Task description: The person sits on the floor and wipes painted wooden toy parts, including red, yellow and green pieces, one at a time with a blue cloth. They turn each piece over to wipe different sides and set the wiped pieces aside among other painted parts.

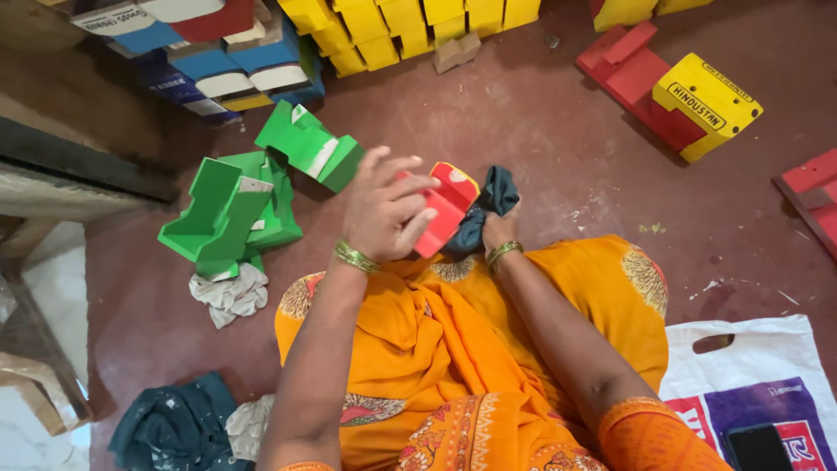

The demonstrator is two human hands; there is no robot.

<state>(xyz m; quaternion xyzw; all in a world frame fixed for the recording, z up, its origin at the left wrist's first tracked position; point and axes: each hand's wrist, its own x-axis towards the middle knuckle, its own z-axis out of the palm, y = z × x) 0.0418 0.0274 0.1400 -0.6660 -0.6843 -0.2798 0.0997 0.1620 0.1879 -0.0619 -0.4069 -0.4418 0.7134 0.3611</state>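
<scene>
Far left on the dark red floor (540, 148) lie a teal rag (174, 427) and a crumpled white rag (228, 295), with a cluster of green painted blocks (231, 209) just above them. Next, the left hand (384, 214) is spread over a red wooden block with a yellow end (449, 205), fingers curled around its near face, holding it up over the lap. Just right of it the right hand (499, 231) is closed on a dark teal cloth (493, 196) that touches the block's far side. Wiping goes best, I judge, with the block gripped firm and turned so each face meets the cloth. The right hand's fingers are mostly buried in the cloth, and the block's underside is hidden. Farther right lie a red-and-yellow block (671, 96) and a white plastic bag (750, 375), cut off by the edge.
</scene>
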